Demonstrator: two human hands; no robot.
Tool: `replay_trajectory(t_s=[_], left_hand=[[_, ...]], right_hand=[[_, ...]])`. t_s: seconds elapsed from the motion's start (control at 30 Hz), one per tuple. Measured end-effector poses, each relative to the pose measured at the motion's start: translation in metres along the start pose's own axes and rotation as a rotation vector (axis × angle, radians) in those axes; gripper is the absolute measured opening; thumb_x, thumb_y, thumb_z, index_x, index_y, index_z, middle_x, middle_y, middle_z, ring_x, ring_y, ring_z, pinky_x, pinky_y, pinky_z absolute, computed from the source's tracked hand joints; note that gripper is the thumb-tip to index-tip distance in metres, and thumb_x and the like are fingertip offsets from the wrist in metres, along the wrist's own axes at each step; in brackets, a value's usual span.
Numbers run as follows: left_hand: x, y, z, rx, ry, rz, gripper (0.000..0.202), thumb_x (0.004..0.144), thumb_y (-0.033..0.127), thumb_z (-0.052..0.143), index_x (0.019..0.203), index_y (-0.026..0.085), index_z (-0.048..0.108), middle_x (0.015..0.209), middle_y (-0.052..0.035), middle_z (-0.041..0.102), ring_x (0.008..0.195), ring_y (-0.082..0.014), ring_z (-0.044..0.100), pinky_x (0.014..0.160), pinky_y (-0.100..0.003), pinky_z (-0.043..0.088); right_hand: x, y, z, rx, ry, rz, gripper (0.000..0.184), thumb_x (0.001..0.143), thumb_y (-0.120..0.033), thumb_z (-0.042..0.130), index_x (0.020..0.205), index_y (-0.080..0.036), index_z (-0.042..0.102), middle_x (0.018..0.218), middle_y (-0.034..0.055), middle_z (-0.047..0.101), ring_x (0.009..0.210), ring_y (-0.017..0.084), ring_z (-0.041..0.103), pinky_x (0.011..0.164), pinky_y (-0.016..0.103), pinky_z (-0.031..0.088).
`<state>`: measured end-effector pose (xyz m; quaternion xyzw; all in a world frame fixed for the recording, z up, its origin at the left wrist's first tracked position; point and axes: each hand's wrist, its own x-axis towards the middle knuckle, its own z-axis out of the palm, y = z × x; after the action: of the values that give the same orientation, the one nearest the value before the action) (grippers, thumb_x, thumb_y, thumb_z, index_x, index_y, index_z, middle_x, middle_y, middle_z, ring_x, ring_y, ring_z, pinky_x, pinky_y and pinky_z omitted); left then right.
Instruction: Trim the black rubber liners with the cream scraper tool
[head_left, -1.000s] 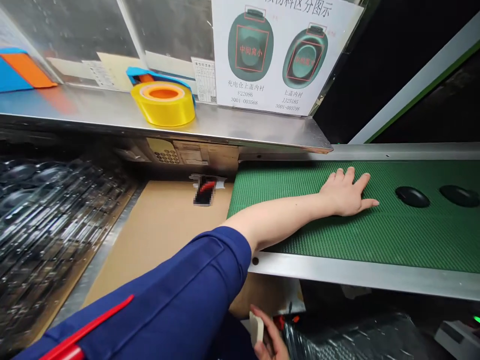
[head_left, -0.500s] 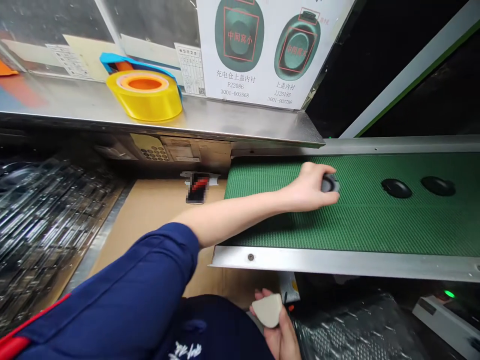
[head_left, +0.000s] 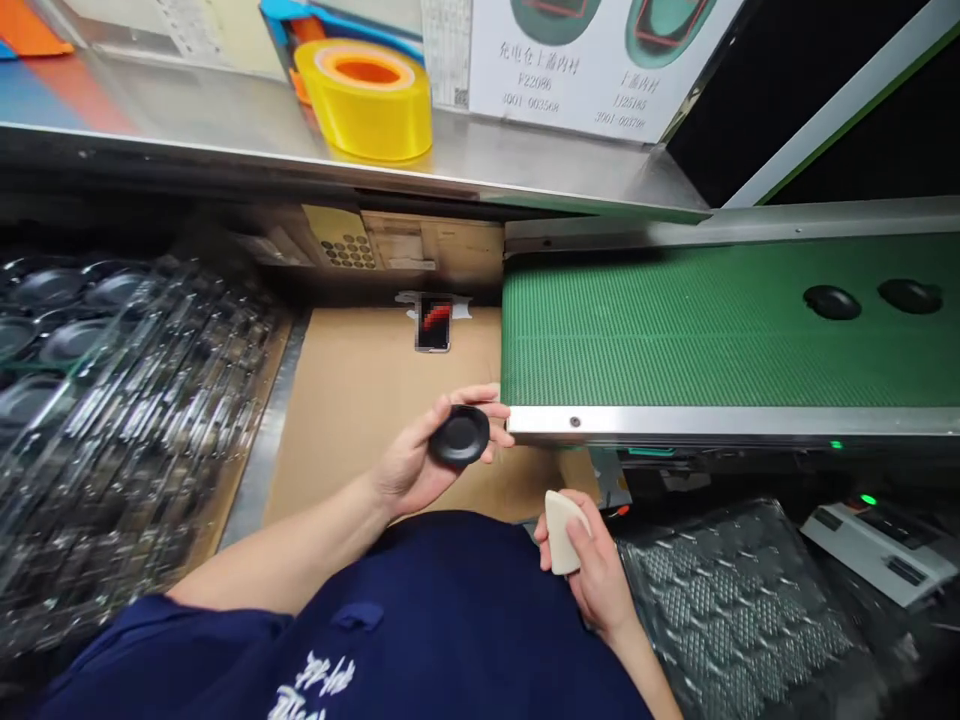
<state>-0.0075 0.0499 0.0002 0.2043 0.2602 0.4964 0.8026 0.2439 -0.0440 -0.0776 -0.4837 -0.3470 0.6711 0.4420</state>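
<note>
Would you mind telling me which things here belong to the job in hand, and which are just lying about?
In use: left hand holding a black round part; right hand holding a cream wedge-shaped pad; black parts on the green conveyor belt.
Lying about: yellow tape roll; blurred phone on the cardboard.
</note>
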Motion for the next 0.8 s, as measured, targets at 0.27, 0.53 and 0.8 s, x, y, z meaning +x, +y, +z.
replay_trajectory(t_s=[0.27, 0.53, 0.8], left_hand=[[-0.046, 0.002, -0.002, -0.147, -0.168, -0.106, 0.069, 0.102, 0.059, 0.026, 0.137, 0.014, 0.064, 0.142, -0.017, 0.062, 0.136, -0.0342, 0.055, 0.114, -0.047, 0.04], [-0.072, 0.004, -0.013, -0.2, -0.183, -0.16, 0.055, 0.105, 0.045, 0.03, 0.144, 0.018, 0.058, 0.158, -0.0103, 0.049, 0.149, -0.0297, 0.041, 0.125, -0.046, 0.028], [-0.079, 0.011, -0.03, -0.205, -0.165, -0.163, 0.053, 0.097, 0.031, 0.036, 0.141, 0.014, 0.06, 0.154, -0.0118, 0.053, 0.148, -0.0307, 0.042, 0.126, -0.048, 0.027]], right_hand=[[-0.02, -0.071, 0.086, -0.936, 0.004, -0.83, 0.029, 0.091, -0.012, 0.068, 0.118, -0.022, 0.066, 0.1, 0.0068, 0.066, 0.089, 0.018, 0.063, 0.079, 0.033, 0.051], [-0.013, -0.064, 0.152, -1.379, -0.035, -1.055, 0.015, 0.096, -0.017, 0.061, 0.109, -0.012, 0.066, 0.083, 0.0085, 0.068, 0.074, 0.02, 0.056, 0.067, 0.034, 0.045], [-0.023, -0.065, 0.17, -1.525, 0.029, -0.871, 0.016, 0.1, -0.018, 0.053, 0.088, -0.017, 0.064, 0.074, 0.004, 0.057, 0.069, 0.019, 0.049, 0.063, 0.036, 0.037]])
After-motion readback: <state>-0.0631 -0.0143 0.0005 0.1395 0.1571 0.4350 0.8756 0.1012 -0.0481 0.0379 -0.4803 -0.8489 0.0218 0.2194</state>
